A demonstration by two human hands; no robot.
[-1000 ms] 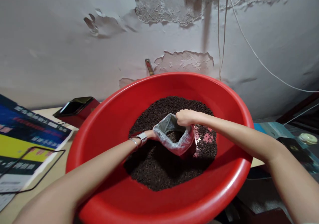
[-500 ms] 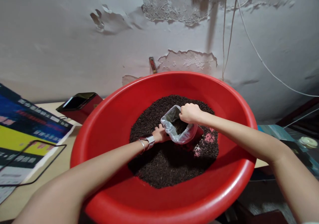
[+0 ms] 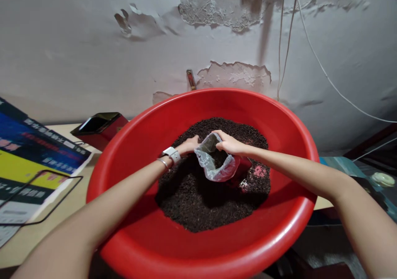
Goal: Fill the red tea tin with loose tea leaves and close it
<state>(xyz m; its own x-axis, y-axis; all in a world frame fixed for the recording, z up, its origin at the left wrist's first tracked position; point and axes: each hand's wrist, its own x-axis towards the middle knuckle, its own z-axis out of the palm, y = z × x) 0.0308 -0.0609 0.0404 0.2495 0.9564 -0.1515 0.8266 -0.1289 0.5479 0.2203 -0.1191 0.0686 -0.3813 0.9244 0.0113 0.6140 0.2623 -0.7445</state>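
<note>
A plastic-lined red tin (image 3: 243,167) lies tilted on a heap of dark, dried, tea-like leaves (image 3: 198,212) inside a large red basin (image 3: 133,155). Its clear plastic bag (image 3: 214,172) spreads out at the mouth, with some dark leaves showing within. My right hand (image 3: 229,143) grips the bag's upper rim, thumb inside the opening. Just left of the bag, my left hand (image 3: 187,145) reaches over the leaves with its fingers stretched out and partly hidden. A white watch and a bracelet circle the left wrist.
Another red tin (image 3: 104,132), open at one end, lies left of the basin on a pale tabletop (image 3: 70,204). A printed sheet (image 3: 37,159) and a black wire frame (image 3: 62,206) are nearby. Cords (image 3: 283,43) hang against the peeling wall (image 3: 93,63) behind.
My left hand has come off the bag's left side and moved left and up over the leaves. The bag mouth has shifted slightly left, with my right hand still on its rim.
</note>
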